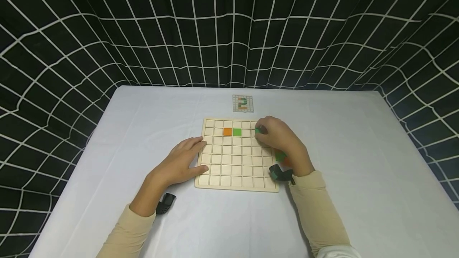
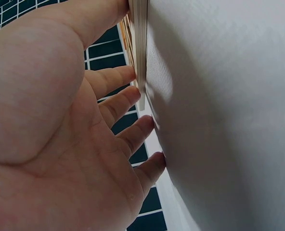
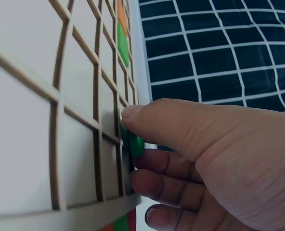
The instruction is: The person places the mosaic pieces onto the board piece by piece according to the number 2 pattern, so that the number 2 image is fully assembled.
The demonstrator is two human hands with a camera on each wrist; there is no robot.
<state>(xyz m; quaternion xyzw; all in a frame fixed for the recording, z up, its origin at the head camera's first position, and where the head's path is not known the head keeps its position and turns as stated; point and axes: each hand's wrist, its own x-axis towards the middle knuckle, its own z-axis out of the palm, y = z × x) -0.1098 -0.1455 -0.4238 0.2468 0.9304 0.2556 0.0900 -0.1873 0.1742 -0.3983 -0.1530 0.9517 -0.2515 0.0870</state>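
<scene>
A wooden grid board (image 1: 226, 160) lies on the table, with an orange square tile (image 1: 227, 131) and a light green square tile (image 1: 237, 132) side by side in one of its upper rows. My left hand (image 1: 181, 161) has its fingers extended and touches the board's left edge. Over the board's upper right part, my right hand (image 1: 277, 132) pinches a green tile (image 3: 136, 144) between thumb and fingers. That tile is close to the grid surface; whether it touches a cell, I cannot tell.
Behind the board lies a small pattern card (image 1: 242, 103) with a coloured figure on a grid. Green tiles (image 1: 280, 155) and orange tiles (image 1: 287, 162) lie at the board's right side, partly under my right wrist. A black gridded curtain (image 1: 222, 31) hangs behind the white table (image 1: 330, 130).
</scene>
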